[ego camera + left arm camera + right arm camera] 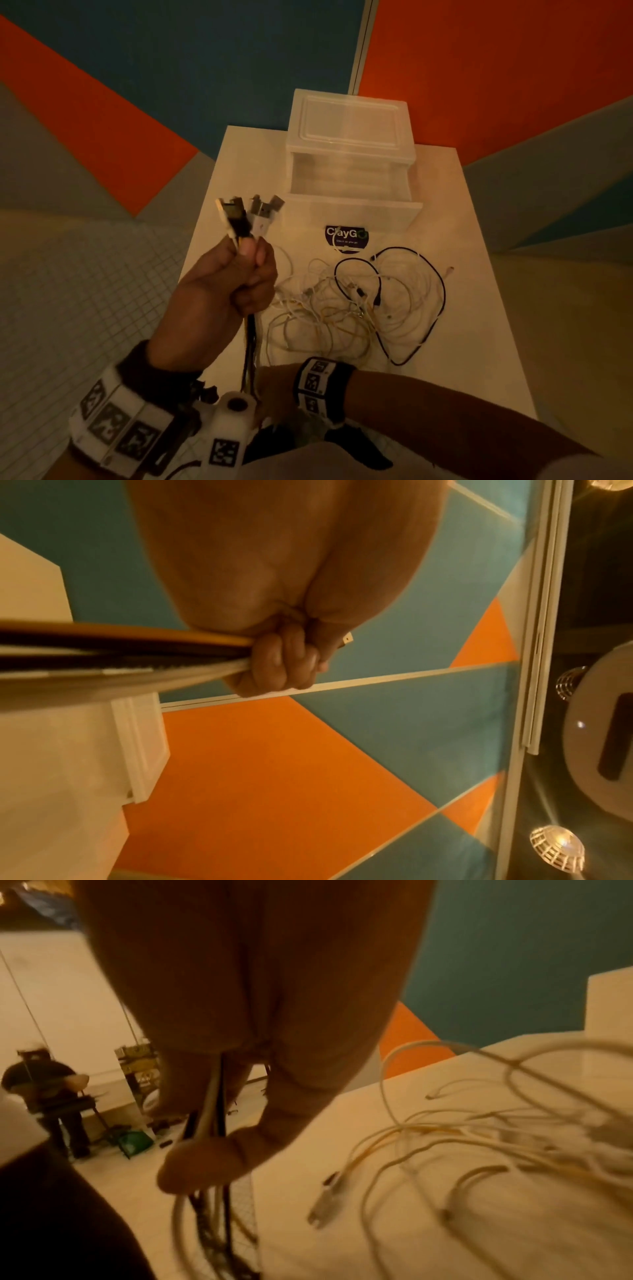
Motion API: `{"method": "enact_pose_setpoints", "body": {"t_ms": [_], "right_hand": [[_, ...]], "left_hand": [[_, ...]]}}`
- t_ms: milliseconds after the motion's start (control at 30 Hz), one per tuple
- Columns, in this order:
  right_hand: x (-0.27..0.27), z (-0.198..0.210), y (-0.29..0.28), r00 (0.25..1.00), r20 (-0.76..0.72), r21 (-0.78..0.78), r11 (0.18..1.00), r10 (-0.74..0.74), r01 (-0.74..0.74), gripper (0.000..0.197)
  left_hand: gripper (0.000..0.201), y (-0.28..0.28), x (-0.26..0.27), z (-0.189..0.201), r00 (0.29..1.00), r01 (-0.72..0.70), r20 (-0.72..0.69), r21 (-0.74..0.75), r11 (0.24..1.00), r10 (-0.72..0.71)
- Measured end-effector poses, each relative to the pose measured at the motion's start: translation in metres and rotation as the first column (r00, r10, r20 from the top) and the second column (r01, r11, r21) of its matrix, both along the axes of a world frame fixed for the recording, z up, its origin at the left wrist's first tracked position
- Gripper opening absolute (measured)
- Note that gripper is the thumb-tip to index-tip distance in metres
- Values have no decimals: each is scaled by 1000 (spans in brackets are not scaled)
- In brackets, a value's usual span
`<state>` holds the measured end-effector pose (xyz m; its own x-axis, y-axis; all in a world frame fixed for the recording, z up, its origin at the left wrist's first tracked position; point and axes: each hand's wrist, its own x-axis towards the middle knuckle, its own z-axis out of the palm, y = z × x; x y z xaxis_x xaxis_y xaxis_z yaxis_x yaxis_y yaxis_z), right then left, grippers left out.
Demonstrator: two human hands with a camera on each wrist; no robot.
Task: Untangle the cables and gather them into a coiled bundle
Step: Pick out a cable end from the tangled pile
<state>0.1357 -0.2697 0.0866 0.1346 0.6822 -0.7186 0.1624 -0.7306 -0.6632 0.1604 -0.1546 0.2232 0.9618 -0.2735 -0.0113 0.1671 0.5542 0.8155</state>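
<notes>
My left hand (236,274) is raised over the table's front left and grips a bunch of cables just below their USB plugs (246,212), which fan out above my fist. In the left wrist view my curled fingers (284,658) close round the strands (137,647). The same strands hang down to my right hand (274,383), low at the table's front edge. There my fingers (212,1150) curl round the white and black cables (209,1104). The rest lies as a loose tangle (359,301) of white, yellow and black cable on the white table (462,240).
A clear plastic drawer unit (349,164) stands at the back of the table with its drawer pulled out. A purple sticker (346,234) lies in front of it. Tiled floor lies to the left, and a person (51,1091) stands far off.
</notes>
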Motion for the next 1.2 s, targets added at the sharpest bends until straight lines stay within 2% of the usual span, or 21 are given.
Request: {"method": "enact_pose_setpoints", "body": {"t_ms": [100, 200, 267, 367, 433, 467, 500, 533, 567, 600, 633, 667, 733, 767, 800, 867, 933, 967, 1000, 1067, 1200], "right_hand": [[-8, 14, 12, 993, -50, 115, 987, -109, 114, 13], [-10, 1, 13, 996, -17, 138, 987, -84, 86, 31], [0, -14, 6, 997, 81, 124, 992, -5, -5, 14], [23, -29, -12, 968, 238, 22, 996, 76, -84, 43], [38, -29, -25, 931, 346, 42, 990, 115, -138, 45], [44, -27, -29, 915, 402, 93, 991, 47, -92, 35], [49, -24, -33, 889, 443, 172, 984, -114, 41, 25], [55, -21, -36, 812, 478, 282, 934, -336, 220, 18], [62, -22, -38, 676, 518, 360, 851, -524, 383, 13], [68, -24, -37, 549, 579, 364, 793, -603, 488, 11], [75, -27, -35, 487, 648, 287, 780, -585, 555, 16], [82, -36, -32, 512, 698, 153, 803, -501, 576, 27], [92, -51, -26, 684, 635, -109, 836, -358, 538, 46], [96, -56, -25, 727, 579, -126, 840, -369, 527, 46], [101, -61, -25, 719, 553, -65, 839, -421, 541, 40], [109, -53, -31, 603, 501, 160, 751, -620, 640, 20], [113, -29, -41, 439, 241, 406, 500, -866, 765, 24], [113, -13, -49, 371, 100, 492, 370, -923, 788, 29], [112, 4, -57, 349, 2, 555, 291, -937, 779, 25], [102, 39, -68, 368, -51, 647, 250, -928, 720, 10], [73, 78, -72, 392, -31, 766, 230, -920, 600, 16]], "left_hand": [[26, 4, 1, 0, 1000, 3, -17, -18, 1000, -3], [28, 11, 0, -4, 1000, -10, -26, 7, 1000, 10], [30, 16, -5, -10, 998, -30, -53, 26, 999, 31], [32, 24, -13, -23, 991, -74, -104, 57, 996, 79], [33, 33, -18, -31, 984, -100, -144, 68, 993, 109], [33, 37, -20, -34, 980, -112, -158, 65, 992, 121], [34, 40, -22, -37, 976, -124, -172, 64, 990, 133], [34, 43, -24, -40, 972, -136, -183, 65, 989, 146], [35, 44, -25, -42, 969, -145, -190, 69, 987, 156], [36, 44, -26, -44, 968, -149, -195, 72, 986, 160], [36, 44, -26, -46, 967, -151, -198, 72, 986, 163], [37, 42, -26, -48, 966, -155, -200, 71, 985, 166], [40, 39, -23, -51, 964, -158, -205, 76, 985, 170], [40, 37, -21, -52, 963, -157, -209, 82, 984, 171], [40, 36, -19, -53, 962, -159, -210, 88, 983, 174], [38, 38, -16, -55, 958, -176, -211, 96, 980, 193], [28, 43, -14, -56, 949, -208, -220, 109, 972, 228], [23, 44, -13, -57, 942, -228, -223, 115, 967, 249], [22, 44, -11, -58, 935, -251, -225, 122, 960, 273], [23, 39, -7, -59, 922, -279, -241, 127, 952, 302], [13, 16, 5, -58, 921, -271, -244, 158, 950, 303]]}}
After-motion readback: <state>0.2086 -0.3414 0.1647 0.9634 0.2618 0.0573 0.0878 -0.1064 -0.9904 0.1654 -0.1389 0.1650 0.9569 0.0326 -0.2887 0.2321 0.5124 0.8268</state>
